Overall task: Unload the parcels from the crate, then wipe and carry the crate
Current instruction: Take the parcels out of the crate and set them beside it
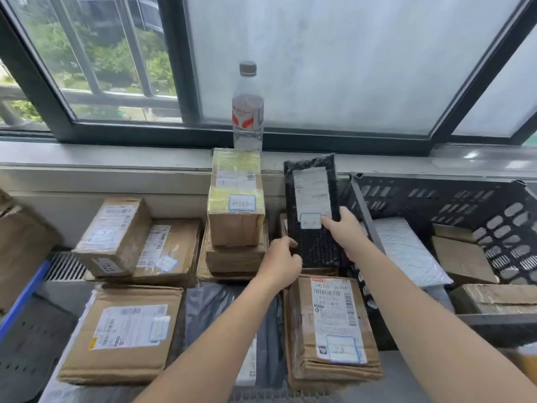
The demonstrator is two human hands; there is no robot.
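Observation:
A black bubble-wrap parcel with a white label stands upright, leaning toward the wall under the window sill, just left of the crate. My right hand grips its right edge, thumb on the label. My left hand holds its lower left edge. The dark perforated crate sits at the right; inside lie a white bubble mailer and brown cardboard parcels. Unloaded cardboard parcels lie to the left, one right below the black parcel.
A taped box tops a stack in the middle. More boxes and a grey poly bag lie on the left. A water bottle stands on the window sill. A blue-edged rack is at far left.

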